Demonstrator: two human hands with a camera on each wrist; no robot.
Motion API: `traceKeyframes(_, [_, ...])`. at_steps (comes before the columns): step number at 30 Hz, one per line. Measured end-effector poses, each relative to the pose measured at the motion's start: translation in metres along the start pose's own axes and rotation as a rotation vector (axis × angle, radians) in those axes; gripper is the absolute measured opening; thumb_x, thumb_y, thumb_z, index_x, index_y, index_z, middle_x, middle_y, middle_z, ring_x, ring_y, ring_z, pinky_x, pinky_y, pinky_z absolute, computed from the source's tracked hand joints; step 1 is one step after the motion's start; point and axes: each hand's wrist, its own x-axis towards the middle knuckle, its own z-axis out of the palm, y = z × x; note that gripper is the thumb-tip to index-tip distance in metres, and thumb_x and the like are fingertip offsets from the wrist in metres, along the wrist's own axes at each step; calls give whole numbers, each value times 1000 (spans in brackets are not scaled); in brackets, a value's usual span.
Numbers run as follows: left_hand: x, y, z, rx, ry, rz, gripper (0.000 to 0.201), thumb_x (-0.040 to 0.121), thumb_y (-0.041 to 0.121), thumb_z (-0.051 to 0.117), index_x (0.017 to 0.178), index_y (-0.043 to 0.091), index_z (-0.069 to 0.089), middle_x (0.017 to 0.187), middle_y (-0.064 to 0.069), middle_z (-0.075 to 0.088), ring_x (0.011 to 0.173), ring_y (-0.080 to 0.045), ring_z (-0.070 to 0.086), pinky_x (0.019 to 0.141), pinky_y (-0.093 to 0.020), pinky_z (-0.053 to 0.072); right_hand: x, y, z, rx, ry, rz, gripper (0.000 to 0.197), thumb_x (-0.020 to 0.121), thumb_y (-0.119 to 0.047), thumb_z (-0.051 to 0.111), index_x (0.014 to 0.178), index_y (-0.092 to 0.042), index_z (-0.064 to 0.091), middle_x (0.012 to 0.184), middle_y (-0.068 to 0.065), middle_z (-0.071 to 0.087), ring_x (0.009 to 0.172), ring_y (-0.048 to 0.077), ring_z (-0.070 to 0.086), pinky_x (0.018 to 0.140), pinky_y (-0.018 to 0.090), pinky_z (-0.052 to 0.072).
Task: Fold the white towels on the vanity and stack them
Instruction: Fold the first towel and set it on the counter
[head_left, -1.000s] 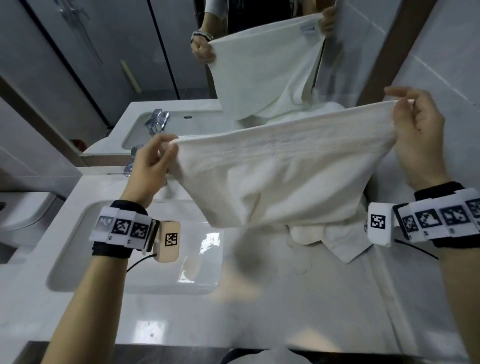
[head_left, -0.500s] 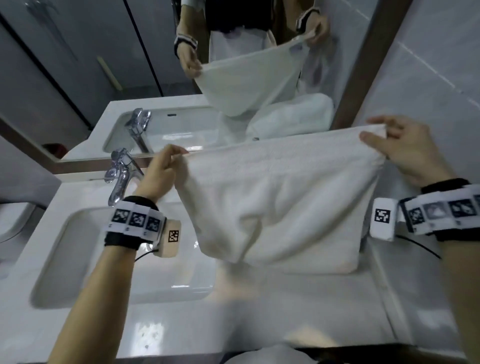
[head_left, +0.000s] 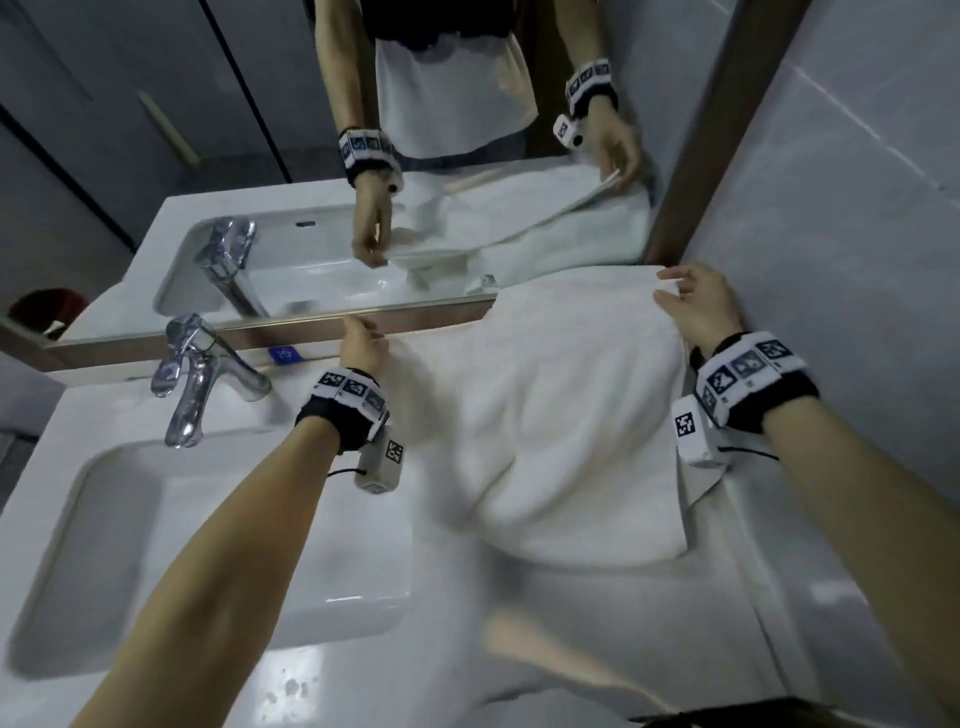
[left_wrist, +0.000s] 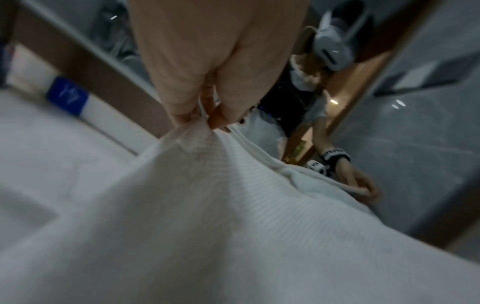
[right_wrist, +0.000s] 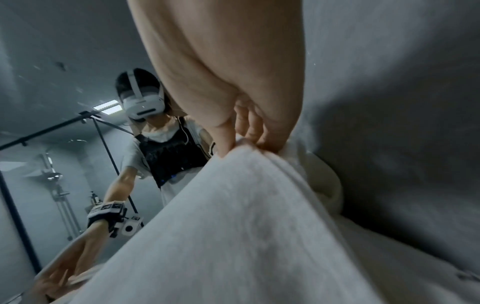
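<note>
we hold the white towel (head_left: 566, 415) spread between our hands on the vanity (head_left: 363, 649), left hand (head_left: 363, 345) pinching one far corner, right hand (head_left: 696, 306) pinching the other. it looks soft, light and floppy, so corners and hems seem the best grip.

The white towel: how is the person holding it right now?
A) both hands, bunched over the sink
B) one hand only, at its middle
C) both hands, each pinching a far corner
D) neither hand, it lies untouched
C: the left hand and the right hand each pinch a far corner of the white towel, spread beside the sink.
</note>
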Motion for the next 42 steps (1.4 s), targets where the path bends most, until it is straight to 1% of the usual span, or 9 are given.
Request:
traceKeyframes(6, [-2,-30,20,-87,-126,-318,57,90,22,60,133,-7,38,130,-26,52,119,-37,53,101,-40,44,-14,19,4,52,-8,127,42,84,-17,67,121,-1,52,119,16,61,106,28,60,83,24,43])
traceKeyframes(9, [-10,-54,20,-90,-274,-398,43,87,38,62,90,-4,61,88,-20,61,85,-31,59,82,-35,47,-31,25,2,107,23,138,43,83,-20,69,119,-3,53,107,8,61,93,20,58,76,19,41])
traceKeyframes(13, [-30,-78,23,-50,-410,-391,50,87,41,62,52,9,44,44,-3,47,53,-21,42,64,-31,40,-62,37,2,159,-27,212,35,84,-24,68,111,-5,57,100,5,63,90,19,60,77,27,47])
traceKeyframes(19, [-56,-89,26,187,-425,-176,29,90,26,57,68,8,47,73,-7,52,69,-21,47,68,-28,36,-105,61,4,284,-169,264,7,87,-23,66,92,-19,63,97,3,67,79,8,62,59,14,50])
traceKeyframes(24, [-54,-77,16,28,-210,-70,13,94,17,47,90,6,43,91,-13,52,84,-24,47,74,-33,37,-106,62,-5,241,-97,161,21,95,-19,53,111,-7,59,107,11,65,89,18,61,67,19,50])
traceKeyframes(28, [-45,-69,0,-78,-25,-9,6,96,15,43,97,10,43,105,-23,60,94,-33,55,81,-38,42,-98,63,-13,105,-20,83,24,98,-19,45,108,-3,59,112,21,65,98,33,61,85,41,48])
traceKeyframes(34, [-59,-82,14,-44,-174,-151,36,96,22,49,122,-3,46,119,-26,59,110,-38,57,86,-38,45,-101,72,-2,-3,-51,135,29,97,-19,46,110,6,56,112,27,63,103,37,60,89,44,46])
traceKeyframes(38, [-74,-109,17,-87,-304,-218,34,95,29,52,103,-2,61,95,-22,64,90,-34,59,77,-40,48,-118,76,-4,152,-84,205,27,96,-26,51,110,-4,59,110,14,66,102,27,63,88,35,47])
traceKeyframes(42, [-89,-128,10,-105,-376,-217,36,90,43,55,78,10,50,72,-4,42,68,-18,37,61,-28,30,-145,84,-7,242,-151,259,30,90,-37,59,111,-16,62,107,0,67,91,8,63,78,25,48])
